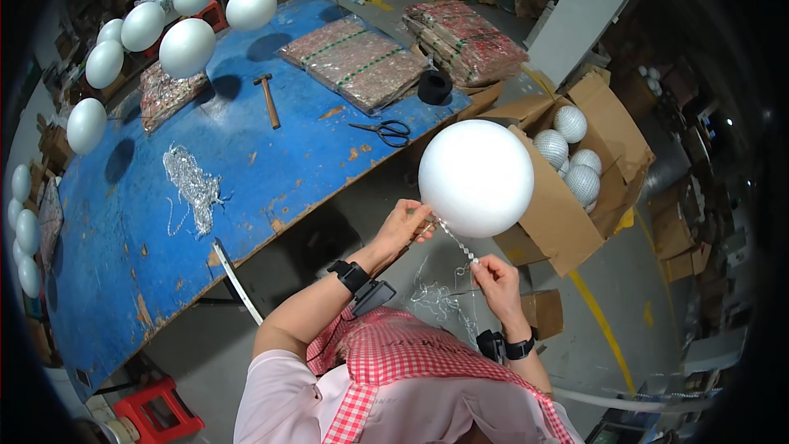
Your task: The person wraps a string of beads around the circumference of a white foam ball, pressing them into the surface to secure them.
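Right now the left hand (405, 222) is raised against the underside of a large white foam ball (476, 178), its fingers curled and pressed to the ball's lower left edge where a thin strand of small silvery beads (456, 240) meets the surface. That strand runs down and to the right from the ball to the right hand (496, 276), whose fingers are pinched together on its lower end, so the strand hangs taut between the two hands. The ball itself is held up in the air in front of the person's chest, off the edge of the blue worktop (246, 173) and just beside an open cardboard box (567, 197) that holds several glittery silver balls (569, 123). Both wrists carry dark bands, and a red and white checked apron (403, 353) shows below the forearms. On the worktop lie a loose heap of silvery bead chain (191, 185), a hammer (267, 99) with a wooden handle, a pair of black-handled scissors (385, 131), a black roll of tape (435, 86), and flat clear packets of reddish glittering material (357, 62). More plain white balls (187, 48) stand raised along the worktop's far and left edges. A red plastic stool (160, 411) sits on the floor by the worktop's near corner.
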A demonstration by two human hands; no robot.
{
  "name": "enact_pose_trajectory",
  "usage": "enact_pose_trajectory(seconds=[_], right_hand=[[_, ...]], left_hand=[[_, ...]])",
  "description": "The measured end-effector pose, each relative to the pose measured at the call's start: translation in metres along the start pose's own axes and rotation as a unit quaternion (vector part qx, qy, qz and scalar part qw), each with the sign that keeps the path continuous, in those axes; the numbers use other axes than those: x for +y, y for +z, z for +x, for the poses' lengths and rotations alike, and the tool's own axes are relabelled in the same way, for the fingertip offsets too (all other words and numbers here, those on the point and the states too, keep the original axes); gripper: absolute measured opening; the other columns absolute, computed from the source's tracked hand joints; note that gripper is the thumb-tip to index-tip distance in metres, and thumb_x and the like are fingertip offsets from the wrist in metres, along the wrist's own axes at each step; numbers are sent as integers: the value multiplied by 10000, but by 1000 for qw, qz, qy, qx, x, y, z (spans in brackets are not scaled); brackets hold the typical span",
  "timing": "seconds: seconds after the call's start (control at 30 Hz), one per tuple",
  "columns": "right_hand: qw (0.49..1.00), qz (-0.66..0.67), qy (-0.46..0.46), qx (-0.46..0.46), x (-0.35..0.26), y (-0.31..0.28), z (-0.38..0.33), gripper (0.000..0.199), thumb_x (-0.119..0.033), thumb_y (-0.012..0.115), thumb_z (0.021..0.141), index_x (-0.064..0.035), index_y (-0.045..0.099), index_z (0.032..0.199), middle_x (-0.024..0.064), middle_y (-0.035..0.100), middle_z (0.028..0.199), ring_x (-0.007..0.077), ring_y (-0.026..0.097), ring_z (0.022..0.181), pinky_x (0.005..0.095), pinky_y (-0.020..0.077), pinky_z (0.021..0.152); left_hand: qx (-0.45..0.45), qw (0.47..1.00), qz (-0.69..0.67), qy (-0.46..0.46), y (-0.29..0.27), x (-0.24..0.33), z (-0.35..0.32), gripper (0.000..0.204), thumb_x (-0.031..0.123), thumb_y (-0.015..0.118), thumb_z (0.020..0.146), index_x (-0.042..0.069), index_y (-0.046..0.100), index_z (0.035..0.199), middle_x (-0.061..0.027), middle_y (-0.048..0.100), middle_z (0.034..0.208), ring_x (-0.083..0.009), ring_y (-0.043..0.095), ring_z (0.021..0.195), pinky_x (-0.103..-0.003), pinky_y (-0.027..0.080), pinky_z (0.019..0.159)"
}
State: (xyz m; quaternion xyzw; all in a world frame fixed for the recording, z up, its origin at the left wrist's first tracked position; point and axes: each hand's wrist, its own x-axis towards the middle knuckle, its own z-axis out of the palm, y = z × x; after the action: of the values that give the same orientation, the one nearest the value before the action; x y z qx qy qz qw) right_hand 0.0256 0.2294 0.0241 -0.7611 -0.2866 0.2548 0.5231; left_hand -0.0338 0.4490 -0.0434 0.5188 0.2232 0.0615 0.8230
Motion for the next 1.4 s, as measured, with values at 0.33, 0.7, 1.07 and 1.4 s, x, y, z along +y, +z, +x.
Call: enact_pose_trajectory(seconds=[0.33,0.7,1.07,1.4], right_hand=[[988,-71,-26,137,12,1,26,119,-105,637,851,9,610,830,-19,492,561,37,413,538,224,341,481],[988,-146,-42,22,-23,0,-7,100,-86,664,830,10,640,830,28,582,618,40,480,557,217,385,503],[983,-111,-89,118,-6,7,17,114,-99,661,834,6,636,799,19,547,558,47,485,531,230,384,487],[955,-246,-105,130,17,10,33,112,-140,617,844,-29,634,849,111,611,622,172,587,536,309,432,508]], left_hand=[[-4,998,-54,24,1,9,-14,337,349,447,982,40,434,1116,-71,575,879,-124,591,728,-225,469,638],[-4,998,-25,59,4,8,-16,332,290,566,937,24,435,1087,-81,630,868,-97,568,698,-216,469,636],[23,998,-52,-7,2,2,-6,408,409,438,977,16,488,1072,-83,627,862,-139,612,735,-240,486,659],[34,999,-34,-4,2,7,-7,418,442,392,984,36,442,1070,-117,625,855,-154,620,721,-261,505,670]])
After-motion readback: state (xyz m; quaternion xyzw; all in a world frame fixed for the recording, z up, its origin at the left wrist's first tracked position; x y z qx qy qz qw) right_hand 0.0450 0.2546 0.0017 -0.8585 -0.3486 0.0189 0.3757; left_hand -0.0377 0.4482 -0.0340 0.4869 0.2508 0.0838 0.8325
